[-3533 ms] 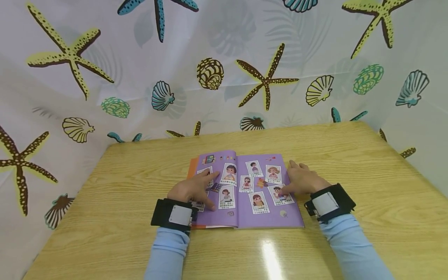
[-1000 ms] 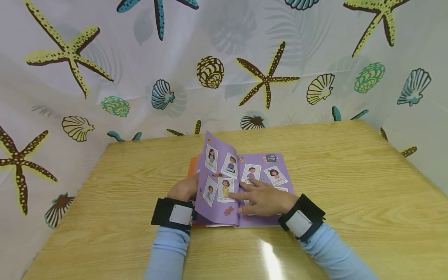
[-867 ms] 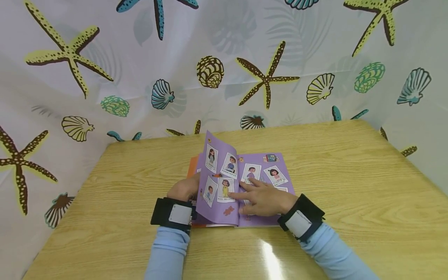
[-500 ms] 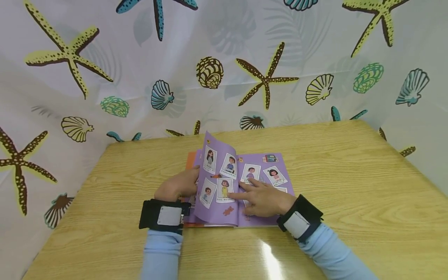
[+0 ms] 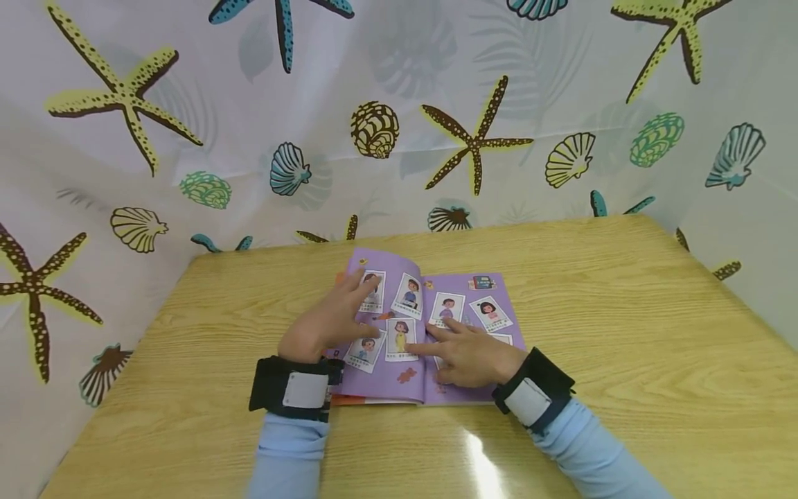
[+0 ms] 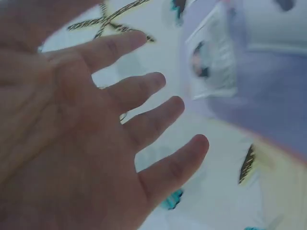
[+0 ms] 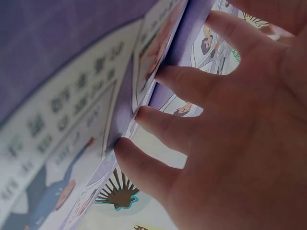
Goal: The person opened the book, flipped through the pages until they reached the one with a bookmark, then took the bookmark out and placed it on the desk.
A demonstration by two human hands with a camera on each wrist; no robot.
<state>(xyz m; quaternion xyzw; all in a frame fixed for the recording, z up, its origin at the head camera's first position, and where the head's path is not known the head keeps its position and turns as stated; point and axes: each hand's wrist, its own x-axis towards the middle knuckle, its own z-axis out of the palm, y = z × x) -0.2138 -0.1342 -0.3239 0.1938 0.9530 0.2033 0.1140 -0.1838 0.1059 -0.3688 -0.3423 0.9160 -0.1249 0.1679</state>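
A purple picture book (image 5: 374,380) lies spread on the wooden table in the head view, with portrait cards printed on both pages. Over its left page hovers or rests my left hand (image 5: 327,320), fingers spread; contact is hard to tell. In the left wrist view, nothing sits in the left palm (image 6: 81,120), and a blurred page is beyond the fingertips. My right hand (image 5: 476,355) lies across the right page, its fingers reaching the spine. The right wrist view shows several right fingertips (image 7: 125,146) touching the paper. That hand covers some cards.
The pale wooden table (image 5: 623,319) extends on both sides of the book. Behind it hangs a white cloth (image 5: 237,132) printed with starfish and shells. An orange edge (image 5: 349,400) shows under the book's left side.
A leaf has been turned to the left since the oldest frame. My left hand has come out from behind it and over it, and the leaf has lowered. My right hand moved left to the spine.
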